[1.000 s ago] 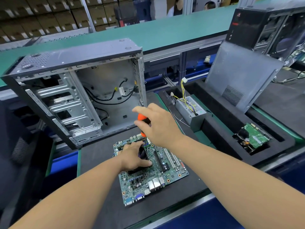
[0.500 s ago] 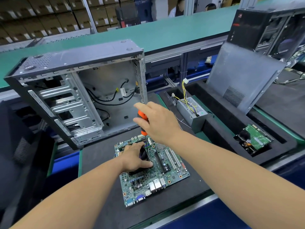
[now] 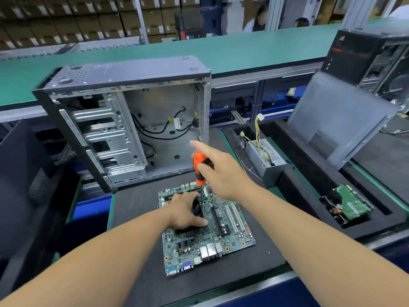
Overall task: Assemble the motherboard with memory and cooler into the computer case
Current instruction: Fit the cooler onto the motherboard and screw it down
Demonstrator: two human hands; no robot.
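Over the last second little had shifted on the black foam mat (image 3: 137,209). The left hand (image 3: 184,210) stayed pressed down on the black cooler (image 3: 195,220), fingers curled over its top and the thumb along its near side. The right hand (image 3: 218,171) kept its hold on the orange-and-black screwdriver (image 3: 199,168), though its forefinger had lifted and now stuck out straight toward the case while the other fingers wrapped the handle. That looked to me like a re-grip between turns, so the cooler screws were probably still being driven and the board was not ready to go in.

The screwdriver stood nearly upright, handle up, its shaft running down to the far right corner of the cooler. The motherboard (image 3: 208,238) lay flat in the middle of the mat, its long axis running near to far, port connectors at the near edge. The open computer case (image 3: 124,120) stood at the mat's far edge, its open side facing the person.
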